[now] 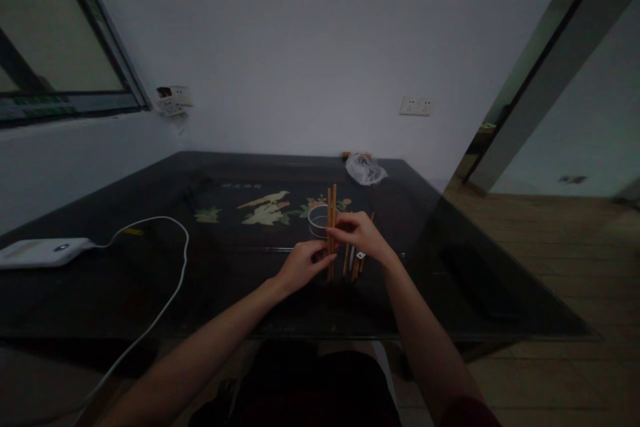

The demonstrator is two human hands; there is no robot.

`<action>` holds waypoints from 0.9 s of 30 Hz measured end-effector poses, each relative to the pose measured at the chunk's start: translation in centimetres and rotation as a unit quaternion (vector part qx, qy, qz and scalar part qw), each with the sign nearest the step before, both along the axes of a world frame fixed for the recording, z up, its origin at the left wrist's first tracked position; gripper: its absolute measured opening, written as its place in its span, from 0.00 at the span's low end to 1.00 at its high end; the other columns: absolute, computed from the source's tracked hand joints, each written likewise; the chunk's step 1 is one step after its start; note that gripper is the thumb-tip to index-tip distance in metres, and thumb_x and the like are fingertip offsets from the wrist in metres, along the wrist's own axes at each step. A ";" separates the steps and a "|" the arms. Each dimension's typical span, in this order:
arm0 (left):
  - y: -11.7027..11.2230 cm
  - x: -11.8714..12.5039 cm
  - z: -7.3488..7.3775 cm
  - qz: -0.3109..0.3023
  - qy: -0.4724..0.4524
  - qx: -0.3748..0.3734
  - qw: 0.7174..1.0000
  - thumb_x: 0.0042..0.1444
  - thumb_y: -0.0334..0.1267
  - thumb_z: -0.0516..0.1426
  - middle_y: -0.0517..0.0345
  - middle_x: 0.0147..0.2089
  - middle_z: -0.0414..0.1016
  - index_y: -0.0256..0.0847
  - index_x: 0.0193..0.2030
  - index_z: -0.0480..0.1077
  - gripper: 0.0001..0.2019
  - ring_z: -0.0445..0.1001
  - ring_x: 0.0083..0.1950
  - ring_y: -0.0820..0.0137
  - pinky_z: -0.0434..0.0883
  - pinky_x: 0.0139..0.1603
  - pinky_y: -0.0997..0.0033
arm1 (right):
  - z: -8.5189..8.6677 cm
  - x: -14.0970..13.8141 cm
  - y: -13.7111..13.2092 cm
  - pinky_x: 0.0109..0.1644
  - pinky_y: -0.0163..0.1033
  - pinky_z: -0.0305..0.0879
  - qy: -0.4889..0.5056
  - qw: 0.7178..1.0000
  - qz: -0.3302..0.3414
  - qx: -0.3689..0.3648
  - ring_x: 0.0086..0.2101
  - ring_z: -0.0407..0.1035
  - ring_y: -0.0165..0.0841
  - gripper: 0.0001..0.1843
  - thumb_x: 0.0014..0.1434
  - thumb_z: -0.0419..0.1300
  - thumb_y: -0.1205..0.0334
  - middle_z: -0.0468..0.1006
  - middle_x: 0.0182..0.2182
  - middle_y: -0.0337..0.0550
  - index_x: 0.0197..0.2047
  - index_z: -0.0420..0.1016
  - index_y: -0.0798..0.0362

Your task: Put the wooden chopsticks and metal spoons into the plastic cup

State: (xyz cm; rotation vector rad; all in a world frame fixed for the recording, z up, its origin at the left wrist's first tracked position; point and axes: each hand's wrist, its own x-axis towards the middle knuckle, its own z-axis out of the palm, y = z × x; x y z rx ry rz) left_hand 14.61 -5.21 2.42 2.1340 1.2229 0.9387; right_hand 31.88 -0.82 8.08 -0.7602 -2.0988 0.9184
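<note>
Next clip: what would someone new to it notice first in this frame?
Both hands meet at the middle of the dark glass table: the left hand and right hand hold a bundle of thin wooden sticks upright. A white device with a looping cable lies at the table's left edge.

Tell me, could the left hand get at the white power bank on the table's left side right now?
Probably yes. The left hand grips upright sticks, but bare tabletop and a white cable lie between it and the power bank.
</note>
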 end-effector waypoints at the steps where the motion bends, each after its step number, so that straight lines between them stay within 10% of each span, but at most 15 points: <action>1: 0.0 0.0 0.0 -0.001 0.002 -0.004 1.000 0.59 0.45 0.53 0.56 0.33 0.76 0.36 0.44 0.74 0.16 0.70 0.31 0.73 0.66 0.34 0.75 | -0.1 0.0 0.1 0.27 0.31 0.63 0.000 1.000 0.005 -0.004 0.22 0.69 0.29 0.18 0.54 0.61 0.49 0.73 0.19 0.37 0.24 0.68 0.55; 27: 0.4 -0.1 0.2 -0.012 0.048 0.035 0.998 0.59 0.44 0.54 0.59 0.30 0.73 0.36 0.41 0.73 0.13 0.69 0.30 0.73 0.64 0.33 0.75 | 0.4 0.0 -0.1 0.22 0.30 0.61 0.038 0.997 0.022 -0.060 0.21 0.65 0.25 0.16 0.51 0.64 0.50 0.75 0.25 0.38 0.35 0.76 0.56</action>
